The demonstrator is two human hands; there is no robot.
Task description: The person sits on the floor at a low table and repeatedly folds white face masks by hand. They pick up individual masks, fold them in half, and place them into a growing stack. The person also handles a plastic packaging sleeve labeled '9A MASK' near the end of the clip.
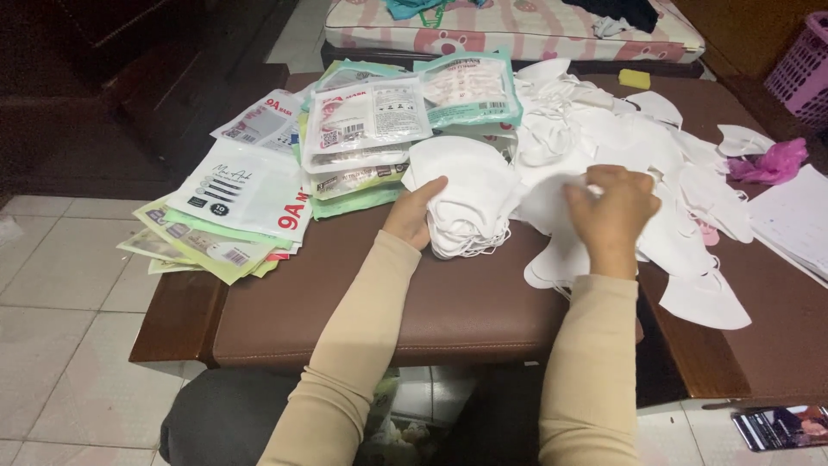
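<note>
A neat stack of white face masks (pixel 470 194) lies on the brown padded bench (pixel 388 302). My left hand (pixel 414 211) rests against the stack's left side, fingers curled on its edge. To the right, a large loose heap of white masks (pixel 630 138) spreads across the surface. My right hand (pixel 612 211) is closed on one white mask (pixel 556 203) at the near edge of that heap, next to the stack. Both arms wear beige sleeves.
Piles of flat mask packets (pixel 246 190) and sealed packs (pixel 371 129) sit at the left and back. A pink plastic scrap (pixel 772 164), white paper sheets (pixel 798 220) and a yellow sponge (pixel 634 78) lie to the right. A phone (pixel 780 427) lies on the tiled floor.
</note>
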